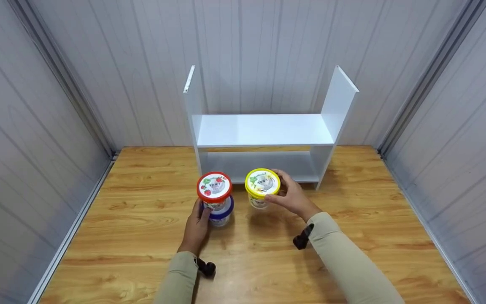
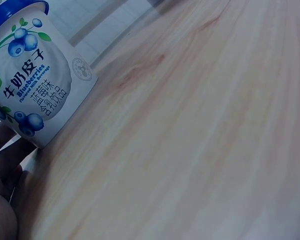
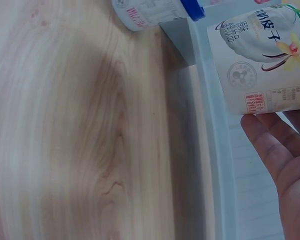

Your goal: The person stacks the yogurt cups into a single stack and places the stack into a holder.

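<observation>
In the head view, a red-lidded tub (image 1: 214,185) sits above a blue-lidded tub (image 1: 222,215), apparently stacked on it. My left hand (image 1: 195,226) grips the blue-lidded tub from its left side, thumb near the seam between the two. Blueberry pictures mark this lower tub (image 2: 32,80) in the left wrist view, with fingers behind its base. To the right, my right hand (image 1: 291,195) holds a yellow-lidded tub (image 1: 263,183) above the table. Its vanilla-flower label (image 3: 260,60) faces the right wrist camera, where the fingers reach round the far side.
A white two-level shelf (image 1: 264,128) with tall side panels stands behind the tubs, near the back wall. The wood-grain table (image 1: 150,236) extends to both sides. Panelled walls (image 1: 49,139) enclose the left, back and right.
</observation>
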{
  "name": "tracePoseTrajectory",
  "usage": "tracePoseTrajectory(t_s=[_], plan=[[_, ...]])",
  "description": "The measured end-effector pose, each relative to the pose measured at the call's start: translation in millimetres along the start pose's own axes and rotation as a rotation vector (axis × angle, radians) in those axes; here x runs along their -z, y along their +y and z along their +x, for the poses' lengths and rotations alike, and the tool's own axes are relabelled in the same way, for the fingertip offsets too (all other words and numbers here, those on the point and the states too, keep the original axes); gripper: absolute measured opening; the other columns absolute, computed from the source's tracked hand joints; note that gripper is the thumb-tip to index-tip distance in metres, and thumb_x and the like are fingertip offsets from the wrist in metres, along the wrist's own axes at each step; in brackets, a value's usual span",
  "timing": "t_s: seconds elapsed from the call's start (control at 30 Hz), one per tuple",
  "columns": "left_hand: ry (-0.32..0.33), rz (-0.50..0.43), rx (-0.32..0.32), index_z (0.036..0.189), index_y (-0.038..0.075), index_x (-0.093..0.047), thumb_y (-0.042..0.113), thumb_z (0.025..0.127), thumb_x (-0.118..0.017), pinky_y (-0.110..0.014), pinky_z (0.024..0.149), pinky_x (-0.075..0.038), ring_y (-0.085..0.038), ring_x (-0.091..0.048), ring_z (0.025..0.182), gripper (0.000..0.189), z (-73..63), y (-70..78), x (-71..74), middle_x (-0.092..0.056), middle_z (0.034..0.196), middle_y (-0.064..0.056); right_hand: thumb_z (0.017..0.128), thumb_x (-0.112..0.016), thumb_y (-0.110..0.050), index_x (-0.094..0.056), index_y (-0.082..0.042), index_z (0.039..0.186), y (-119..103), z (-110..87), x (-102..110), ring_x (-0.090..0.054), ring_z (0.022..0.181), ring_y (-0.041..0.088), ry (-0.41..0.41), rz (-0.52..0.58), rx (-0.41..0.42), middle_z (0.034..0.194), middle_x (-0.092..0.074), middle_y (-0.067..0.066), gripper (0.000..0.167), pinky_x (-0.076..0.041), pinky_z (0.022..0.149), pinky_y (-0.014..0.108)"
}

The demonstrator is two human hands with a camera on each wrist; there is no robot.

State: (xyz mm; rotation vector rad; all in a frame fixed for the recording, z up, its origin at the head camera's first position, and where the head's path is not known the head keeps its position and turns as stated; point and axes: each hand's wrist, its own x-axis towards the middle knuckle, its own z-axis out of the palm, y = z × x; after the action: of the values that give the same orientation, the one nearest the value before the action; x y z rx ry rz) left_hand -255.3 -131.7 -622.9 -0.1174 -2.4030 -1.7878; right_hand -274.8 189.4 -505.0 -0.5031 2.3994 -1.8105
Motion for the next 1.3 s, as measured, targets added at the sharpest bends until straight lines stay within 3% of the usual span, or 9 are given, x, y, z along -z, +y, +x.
tracePoseTrajectory(t_s=[0.23,0.4,0.6,0.93,1.3], plan=[[-0.012,-0.001,0.03,0.161,0.023,-0.026,0.053,0.105,-0.044,-0.056,0.12,-0.026,-0.036,-0.033,0.147,0.066,1.5,0.2,0.4,-0.038,0.16,-0.014,0.081,-0.088,-0.026,-0.035,-0.013,0.155,-9,2.8,1,-0.055,0.128,0.027,-0.011,0.011,0.005,0.144,-0.051,0.012,0.092,-0.051,0.103,0.038],[-0.002,0.016,0.007,0.162,0.019,-0.026,0.047,0.107,-0.045,-0.057,0.119,-0.026,-0.039,-0.034,0.146,0.064,0.2,0.9,1.4,-0.039,0.159,-0.018,0.084,-0.085,-0.023,-0.033,-0.011,0.156,-12,6.0,2,-0.055,0.128,0.029,-0.025,0.018,0.015,0.145,-0.051,0.014,0.09,-0.051,0.103,0.038],[0.005,0.027,0.003,0.161,0.018,-0.028,0.044,0.107,-0.046,-0.058,0.118,-0.028,-0.041,-0.037,0.144,0.062,-0.7,1.7,0.8,-0.042,0.156,-0.019,0.081,-0.088,-0.03,-0.035,-0.011,0.155,-17,6.8,3,-0.055,0.129,0.028,-0.011,0.013,0.02,0.144,-0.052,0.012,0.093,-0.049,0.105,0.045],[0.011,0.023,0.0,0.161,0.018,-0.028,0.046,0.107,-0.045,-0.058,0.118,-0.028,-0.041,-0.039,0.143,0.063,0.3,0.9,-0.4,-0.042,0.156,-0.019,0.079,-0.088,-0.039,-0.037,-0.014,0.154,-28,9.2,7,-0.056,0.126,0.027,0.005,-0.035,0.019,0.141,-0.053,0.01,0.095,-0.052,0.102,0.039],[0.012,0.018,-0.03,0.16,0.017,-0.029,0.043,0.107,-0.046,-0.059,0.117,-0.029,-0.041,-0.04,0.142,0.061,0.2,-1.7,-0.1,-0.044,0.154,-0.02,0.078,-0.087,-0.045,-0.038,-0.016,0.154,-37,14.8,7,-0.058,0.123,0.025,0.014,-0.077,0.042,0.138,-0.056,0.006,0.094,-0.052,0.1,0.044]])
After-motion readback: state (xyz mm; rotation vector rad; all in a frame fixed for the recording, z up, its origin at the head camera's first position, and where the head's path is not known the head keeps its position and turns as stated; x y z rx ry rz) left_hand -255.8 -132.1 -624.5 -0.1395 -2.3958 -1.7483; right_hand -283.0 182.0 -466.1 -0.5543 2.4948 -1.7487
